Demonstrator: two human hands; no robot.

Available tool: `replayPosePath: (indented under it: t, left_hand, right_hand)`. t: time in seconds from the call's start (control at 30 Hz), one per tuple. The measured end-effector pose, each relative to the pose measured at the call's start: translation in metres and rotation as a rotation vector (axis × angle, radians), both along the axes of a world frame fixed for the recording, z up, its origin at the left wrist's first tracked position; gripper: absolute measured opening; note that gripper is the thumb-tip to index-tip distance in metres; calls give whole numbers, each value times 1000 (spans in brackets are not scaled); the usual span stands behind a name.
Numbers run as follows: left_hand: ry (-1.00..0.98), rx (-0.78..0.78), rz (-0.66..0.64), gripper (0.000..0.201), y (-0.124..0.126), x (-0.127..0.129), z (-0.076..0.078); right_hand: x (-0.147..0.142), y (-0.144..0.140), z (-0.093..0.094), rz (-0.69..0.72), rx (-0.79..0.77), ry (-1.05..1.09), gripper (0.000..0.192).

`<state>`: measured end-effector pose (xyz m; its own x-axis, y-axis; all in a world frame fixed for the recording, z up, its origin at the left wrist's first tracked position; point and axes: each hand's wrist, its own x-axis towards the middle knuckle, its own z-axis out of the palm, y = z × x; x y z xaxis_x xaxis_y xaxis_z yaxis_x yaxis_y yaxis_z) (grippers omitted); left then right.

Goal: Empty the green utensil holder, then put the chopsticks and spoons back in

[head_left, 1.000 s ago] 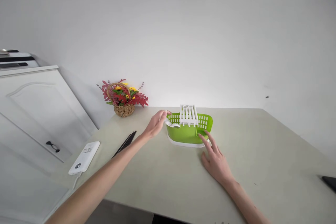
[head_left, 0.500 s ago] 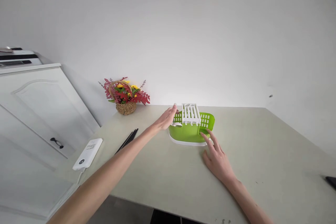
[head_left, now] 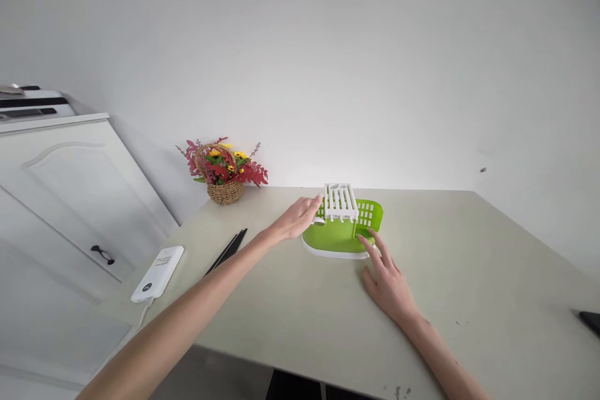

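Observation:
A green utensil caddy (head_left: 335, 237) with a white base and a slatted white rack (head_left: 341, 202) on top stands towards the back of the table. My left hand (head_left: 300, 215) is at the caddy's left end, thumb up beside the rack. Its other fingers are partly hidden, so its grip cannot be made out. A pale, spoon-like piece (head_left: 319, 221) shows just under that hand at the caddy's rim. At the right end, my right hand (head_left: 387, 281) has its fingers apart, with two fingertips at the green lip and the thumb near the table.
Black chopsticks (head_left: 229, 250) lie left of the caddy, partly behind my left forearm. Further left is a white power bank (head_left: 158, 274) with a cable. A wicker basket (head_left: 225, 193) of artificial flowers stands by the wall. A dark object (head_left: 589, 321) sits at the right edge.
My left hand has moved a little to the right and lower against the caddy's left end. The right hand and the caddy look almost unmoved.

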<state>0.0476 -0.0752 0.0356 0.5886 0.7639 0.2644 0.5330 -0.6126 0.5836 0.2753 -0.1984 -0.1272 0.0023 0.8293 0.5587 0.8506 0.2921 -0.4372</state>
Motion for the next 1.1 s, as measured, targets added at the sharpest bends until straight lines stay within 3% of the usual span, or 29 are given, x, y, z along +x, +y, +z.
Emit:
replayPosePath:
  t: [0.13,0.43,0.8,1.1]
  left_hand:
    - [-6,77,-39,51,-8,-9,-6]
    - [126,352,-149,41,15,-13,-13]
    - [71,543,-272,43,36,-15,-36]
    - [76,624,-303,41,34,-15,-39]
  right_hand:
    - [0,0,1,2,-4,2,77]
    - [0,0,2,-7,-9,7,75]
    - [1,-1,0,-24,-43,-3,65]
    - [1,-1,5,-31,-43,4,65]
